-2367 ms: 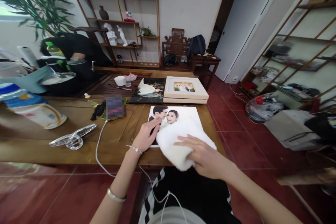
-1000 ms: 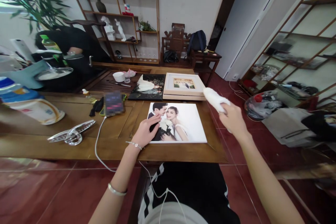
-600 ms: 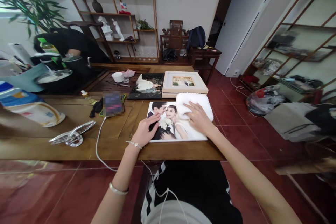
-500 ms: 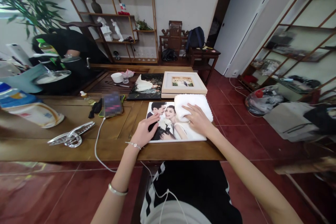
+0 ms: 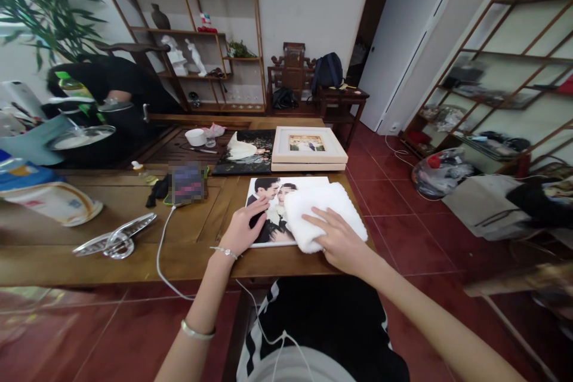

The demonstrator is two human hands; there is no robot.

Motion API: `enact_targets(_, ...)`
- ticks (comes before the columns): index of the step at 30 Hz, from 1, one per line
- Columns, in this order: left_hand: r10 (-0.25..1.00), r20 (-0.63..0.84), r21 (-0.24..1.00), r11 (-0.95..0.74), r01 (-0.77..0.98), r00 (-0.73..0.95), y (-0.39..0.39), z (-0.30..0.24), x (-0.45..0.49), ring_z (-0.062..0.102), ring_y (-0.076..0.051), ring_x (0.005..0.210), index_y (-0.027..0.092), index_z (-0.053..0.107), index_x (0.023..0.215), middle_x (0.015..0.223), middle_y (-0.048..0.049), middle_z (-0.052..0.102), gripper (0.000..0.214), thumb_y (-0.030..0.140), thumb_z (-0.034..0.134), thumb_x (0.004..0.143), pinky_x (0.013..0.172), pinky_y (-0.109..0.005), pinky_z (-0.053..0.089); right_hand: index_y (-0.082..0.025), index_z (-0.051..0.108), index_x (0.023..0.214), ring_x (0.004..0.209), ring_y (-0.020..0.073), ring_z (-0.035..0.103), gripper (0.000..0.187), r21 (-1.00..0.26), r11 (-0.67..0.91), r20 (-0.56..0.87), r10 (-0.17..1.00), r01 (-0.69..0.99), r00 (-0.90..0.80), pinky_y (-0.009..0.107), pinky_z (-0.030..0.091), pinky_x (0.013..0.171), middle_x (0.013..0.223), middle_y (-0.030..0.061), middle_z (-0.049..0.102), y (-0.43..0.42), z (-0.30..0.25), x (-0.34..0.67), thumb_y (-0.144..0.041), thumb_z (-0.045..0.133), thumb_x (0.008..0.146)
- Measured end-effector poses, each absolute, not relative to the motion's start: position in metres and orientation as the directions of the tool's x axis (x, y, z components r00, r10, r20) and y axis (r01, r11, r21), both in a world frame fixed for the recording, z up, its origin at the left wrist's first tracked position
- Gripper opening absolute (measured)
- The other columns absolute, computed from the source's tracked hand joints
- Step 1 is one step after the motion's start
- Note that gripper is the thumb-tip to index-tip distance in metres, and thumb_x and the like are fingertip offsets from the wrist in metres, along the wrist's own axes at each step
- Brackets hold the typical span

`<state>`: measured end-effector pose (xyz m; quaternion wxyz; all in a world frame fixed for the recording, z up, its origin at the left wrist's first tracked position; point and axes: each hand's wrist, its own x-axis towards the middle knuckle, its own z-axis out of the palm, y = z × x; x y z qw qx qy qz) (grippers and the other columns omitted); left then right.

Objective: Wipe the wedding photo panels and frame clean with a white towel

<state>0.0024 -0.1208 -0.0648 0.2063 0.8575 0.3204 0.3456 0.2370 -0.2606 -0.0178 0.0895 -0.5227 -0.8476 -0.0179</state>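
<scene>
A wedding photo panel (image 5: 271, 230) lies flat near the front edge of the wooden table (image 5: 188, 258). On its left edge rests my left hand (image 5: 245, 225), fingers stretched out and nothing gripped. My right hand (image 5: 341, 237) presses a folded white towel (image 5: 308, 206) onto the panel's right side, fingers spread over the top of the cloth; the thumb is hidden. The towel covers the panel's right part and overhangs its lower edge. Just behind lie a dark photo panel (image 5: 242, 161) and a pale picture frame (image 5: 331, 158).
To the left are a phone (image 5: 184, 184) with a white cable, a silver winged ornament (image 5: 117, 236), a large blue-capped bottle (image 5: 54, 194) and a small dropper bottle (image 5: 138, 168). A white cup (image 5: 196, 137) stands farther back. A person in black (image 5: 129, 80) leans beyond the table.
My right hand has slid the towel toward me and slightly left across the panel, uncovering its top right part. My left hand stays at the panel's left edge. The whole view has shifted slightly.
</scene>
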Motion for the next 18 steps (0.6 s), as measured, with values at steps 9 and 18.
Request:
enact_targets(9, 0.689, 0.461, 0.574, -0.712, 0.404, 0.559, -0.12, -0.066, 0.002, 0.055, -0.024, 0.122, 0.014, 0.068, 0.113, 0.125, -0.0111, 0.063, 0.032, 0.028, 0.049, 0.089, 0.106, -0.042, 0.043, -0.016, 0.072, 0.101, 0.131, 0.0321, 0.042, 0.046, -0.092, 0.357, 0.29, 0.903, 0.929, -0.318, 0.054, 0.03, 0.109, 0.137, 0.0099, 0.053, -0.178, -0.023, 0.259, 0.004, 0.046, 0.067)
enact_targets(18, 0.688, 0.456, 0.567, -0.714, 0.411, 0.565, -0.121, -0.066, 0.002, 0.055, -0.024, 0.123, 0.014, 0.068, 0.112, 0.126, -0.0117, 0.063, 0.033, 0.027, 0.048, 0.09, 0.106, -0.043, 0.043, -0.015, 0.073, 0.093, 0.135, 0.0337, 0.036, 0.042, -0.096, 0.425, 0.222, 0.89, 0.9, -0.397, 0.057, 0.028, 0.109, 0.14, 0.0108, 0.051, -0.215, -0.02, 0.247, 0.004, 0.048, 0.066)
